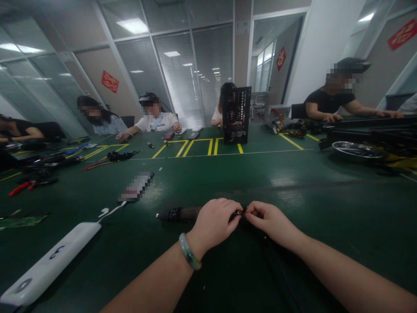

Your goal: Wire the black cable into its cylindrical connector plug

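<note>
My left hand [216,224] is closed around the rear part of a black electric screwdriver [176,214]. The tool lies level just above or on the green table, its metal tip pointing left. A small dark end with a glint of metal shows between thumb and forefinger. Right beside it, my right hand [267,219] is closed in a pinch at that end, fingertips almost meeting the left ones. What those right fingertips hold is too small and dark to make out. A faint dark cord seems to run down the table below the right hand.
To the left lie a white power strip [54,263], a phone [136,187] joined to a white cable, red-handled pliers [21,188] and a green circuit board [24,220]. A black computer case [237,115] stands across the table. Several people sit around; black parts [374,134] lie right.
</note>
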Motion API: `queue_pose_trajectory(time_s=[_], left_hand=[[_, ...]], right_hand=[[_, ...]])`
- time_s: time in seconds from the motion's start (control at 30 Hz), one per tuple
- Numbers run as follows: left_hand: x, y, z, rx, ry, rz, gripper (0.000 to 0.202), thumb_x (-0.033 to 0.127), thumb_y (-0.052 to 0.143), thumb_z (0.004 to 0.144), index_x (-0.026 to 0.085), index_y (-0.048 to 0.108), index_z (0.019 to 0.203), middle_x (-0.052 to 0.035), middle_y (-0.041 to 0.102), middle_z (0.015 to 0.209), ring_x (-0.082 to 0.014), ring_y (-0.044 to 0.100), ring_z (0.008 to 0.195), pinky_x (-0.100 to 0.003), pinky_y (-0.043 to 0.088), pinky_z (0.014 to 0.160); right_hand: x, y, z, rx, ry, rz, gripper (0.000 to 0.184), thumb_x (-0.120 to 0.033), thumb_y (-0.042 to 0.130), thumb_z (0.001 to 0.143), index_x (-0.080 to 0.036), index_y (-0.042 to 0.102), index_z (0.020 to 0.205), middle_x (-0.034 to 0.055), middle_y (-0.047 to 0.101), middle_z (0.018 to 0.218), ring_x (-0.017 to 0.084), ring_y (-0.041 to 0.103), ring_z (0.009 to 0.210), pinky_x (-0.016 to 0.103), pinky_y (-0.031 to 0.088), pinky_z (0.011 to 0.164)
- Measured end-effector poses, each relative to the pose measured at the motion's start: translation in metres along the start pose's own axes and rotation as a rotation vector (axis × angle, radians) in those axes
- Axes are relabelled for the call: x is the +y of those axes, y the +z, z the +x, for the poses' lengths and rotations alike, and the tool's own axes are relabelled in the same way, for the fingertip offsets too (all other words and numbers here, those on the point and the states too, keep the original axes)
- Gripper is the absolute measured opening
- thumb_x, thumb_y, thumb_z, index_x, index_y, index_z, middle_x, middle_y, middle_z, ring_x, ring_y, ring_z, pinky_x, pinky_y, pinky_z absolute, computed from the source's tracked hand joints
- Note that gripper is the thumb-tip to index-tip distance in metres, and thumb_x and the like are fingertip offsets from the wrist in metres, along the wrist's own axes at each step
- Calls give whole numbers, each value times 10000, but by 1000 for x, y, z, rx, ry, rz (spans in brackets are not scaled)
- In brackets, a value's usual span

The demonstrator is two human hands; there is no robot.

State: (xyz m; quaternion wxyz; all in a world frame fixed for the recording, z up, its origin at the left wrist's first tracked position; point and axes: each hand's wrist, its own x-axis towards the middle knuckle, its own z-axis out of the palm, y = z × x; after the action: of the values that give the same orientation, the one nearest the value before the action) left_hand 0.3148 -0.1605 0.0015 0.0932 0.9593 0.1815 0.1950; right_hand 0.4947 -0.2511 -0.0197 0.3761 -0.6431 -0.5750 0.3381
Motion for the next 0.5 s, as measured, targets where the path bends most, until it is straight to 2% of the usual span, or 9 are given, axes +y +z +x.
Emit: queue_pose_trajectory(time_s=[0.17, 0.5], left_hand=[[0, 0, 0, -10, -43, 19, 202, 272, 590, 868, 231, 567, 1064, -4, 640, 986, -191, 591, 914, -356, 460, 811], [0, 0, 0, 1, -18, 17, 209, 265, 581, 871, 231, 571, 1077, -12, 644, 1023, -199, 589, 951, -374, 456, 851]], right_hand=[[4, 0, 1, 1, -10, -10, 154, -310, 548, 862, -178, 607, 810, -19, 577, 696, 126, 520, 631, 213, 369, 553], [4, 1, 1, 11, -20, -7, 166, -323, 550, 857, -180, 621, 810, -22, 591, 693, 124, 527, 625, 208, 376, 549]])
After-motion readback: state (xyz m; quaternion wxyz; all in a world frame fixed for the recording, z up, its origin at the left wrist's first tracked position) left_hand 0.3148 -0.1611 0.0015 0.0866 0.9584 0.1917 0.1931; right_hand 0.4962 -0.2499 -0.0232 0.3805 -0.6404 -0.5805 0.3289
